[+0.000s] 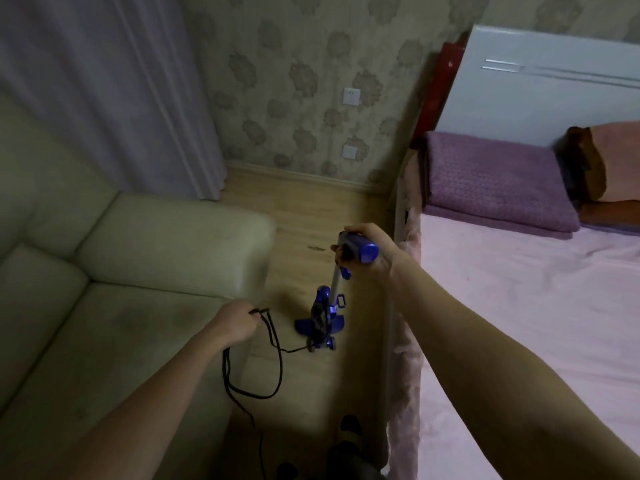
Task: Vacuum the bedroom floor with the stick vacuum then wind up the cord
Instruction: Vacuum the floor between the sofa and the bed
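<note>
A home bedroom: a made bed with pillows, floral wallpaper, a sofa.

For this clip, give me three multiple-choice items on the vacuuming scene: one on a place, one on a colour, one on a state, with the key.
1. Where does the stick vacuum stand?
A. On the bed
B. On the floor between sofa and bed
C. On the sofa

2. What colour is the folded blanket at the head of the bed?
A. Purple
B. Green
C. White

3. What is the left hand doing?
A. Hanging idle
B. Pressing the sofa
C. Holding loops of black cord

Key: 1 B, its head sits on the wooden floor beside the sofa. 2 A, it shows purple. 3 C, cord loops hang from its fingers.
</note>
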### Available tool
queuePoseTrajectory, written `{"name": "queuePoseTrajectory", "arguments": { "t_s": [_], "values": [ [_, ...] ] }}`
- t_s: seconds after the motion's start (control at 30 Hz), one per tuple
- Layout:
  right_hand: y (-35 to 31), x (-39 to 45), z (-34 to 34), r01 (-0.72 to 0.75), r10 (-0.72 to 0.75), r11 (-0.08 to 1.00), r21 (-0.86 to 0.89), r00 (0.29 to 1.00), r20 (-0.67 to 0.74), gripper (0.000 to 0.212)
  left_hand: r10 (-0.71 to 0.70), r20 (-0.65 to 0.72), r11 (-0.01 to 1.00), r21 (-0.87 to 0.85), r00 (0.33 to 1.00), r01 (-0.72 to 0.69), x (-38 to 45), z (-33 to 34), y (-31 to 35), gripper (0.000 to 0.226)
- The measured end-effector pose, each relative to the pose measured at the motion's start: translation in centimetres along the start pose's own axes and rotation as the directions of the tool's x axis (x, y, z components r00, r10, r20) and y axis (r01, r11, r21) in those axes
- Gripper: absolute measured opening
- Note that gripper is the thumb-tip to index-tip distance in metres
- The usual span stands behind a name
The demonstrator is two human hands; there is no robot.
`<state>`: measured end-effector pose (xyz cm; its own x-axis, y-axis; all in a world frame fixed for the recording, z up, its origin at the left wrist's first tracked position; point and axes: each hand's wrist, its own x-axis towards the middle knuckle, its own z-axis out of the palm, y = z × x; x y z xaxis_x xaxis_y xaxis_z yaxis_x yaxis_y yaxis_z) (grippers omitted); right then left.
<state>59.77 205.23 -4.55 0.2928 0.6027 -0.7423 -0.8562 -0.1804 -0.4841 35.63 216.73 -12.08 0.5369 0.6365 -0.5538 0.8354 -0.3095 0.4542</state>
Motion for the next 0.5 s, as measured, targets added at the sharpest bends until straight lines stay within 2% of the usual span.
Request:
{"name": "queuePoseTrajectory", "arguments": {
  "t_s": [0.1, 0.23, 0.4, 0.5],
  "values": [
    [-1.2, 1.1, 0.9, 0.021, -0.020, 0.997, 0.080, 1.000, -0.013, 0.029, -0.022, -0.035, 0.999, -0.041, 0.999, 0.020, 0.6, -0.3, -0.6, 0.025],
    [-1.9, 2.1, 1.5, 0.065, -0.067, 0.995, 0.076, 0.997, 0.027, 0.015, -0.047, -0.051, 0.998, -0.052, 0.998, 0.044, 1.2, -0.4, -1.0, 0.027],
    [-2.1, 2.3, 0.9, 0.141, -0.151, 0.984, 0.104, 0.984, 0.093, 0.028, -0.082, -0.032, 0.993, -0.093, 0.996, 0.078, 1.4, 0.3, -1.7, 0.025],
    [-2.4, 1.9, 1.0, 0.154, -0.165, 0.983, 0.095, 0.978, 0.123, 0.028, -0.095, -0.010, 0.992, -0.083, 0.995, 0.094, 1.0, 0.6, -2.6, 0.025]
  ]
}}
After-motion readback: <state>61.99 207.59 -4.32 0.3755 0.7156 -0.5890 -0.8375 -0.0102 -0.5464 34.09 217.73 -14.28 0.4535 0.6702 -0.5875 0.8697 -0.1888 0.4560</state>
